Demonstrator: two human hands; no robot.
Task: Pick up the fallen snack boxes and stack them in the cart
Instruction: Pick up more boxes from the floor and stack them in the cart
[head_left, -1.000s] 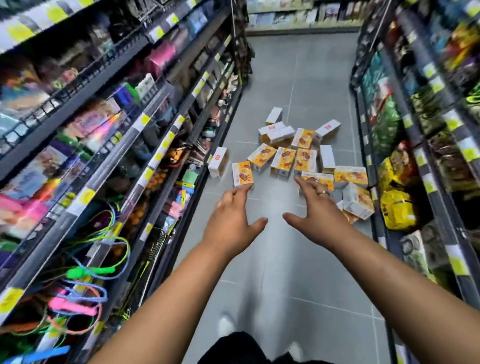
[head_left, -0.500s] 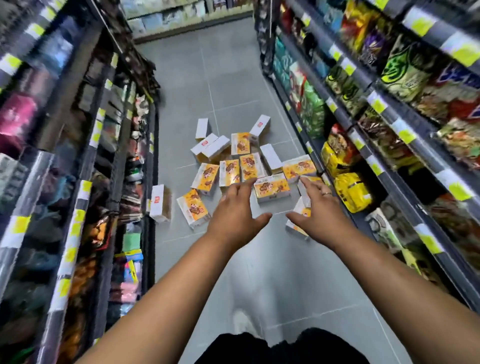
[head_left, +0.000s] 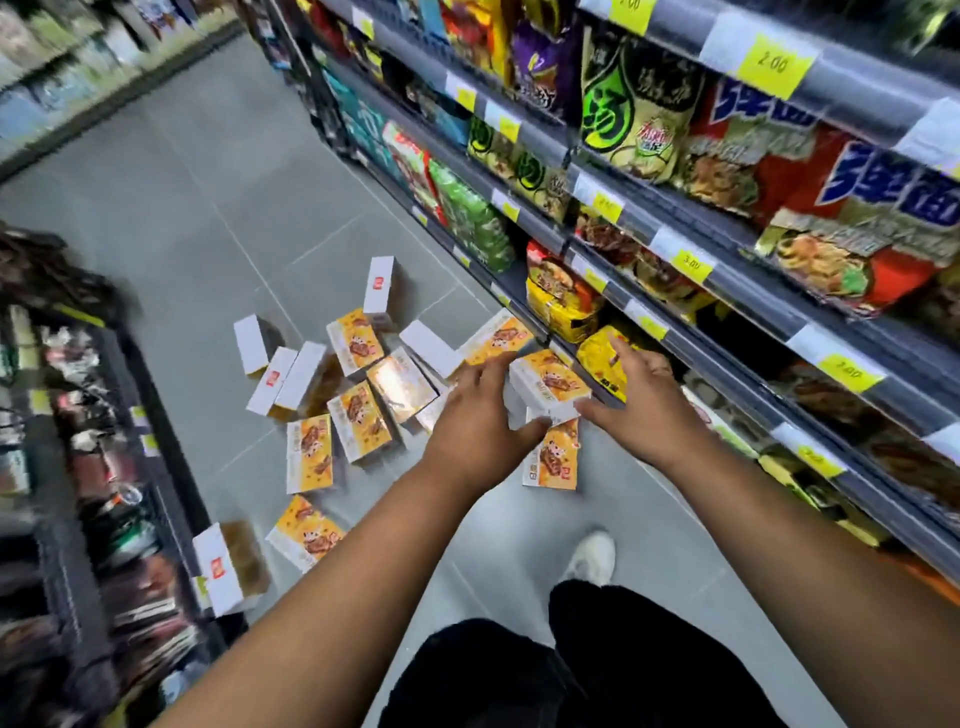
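Both have closed in since a moment ago: left hand and right hand, fingers spread, hold nothing. One snack box lies between them, lengthwise across the gap, with the left nearer.

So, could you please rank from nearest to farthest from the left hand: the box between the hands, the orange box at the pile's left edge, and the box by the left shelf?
1. Box between the hands, just right of the left hand.
2. Orange box at the pile's left edge, lying flat.
3. Box by the left shelf, bottom left.
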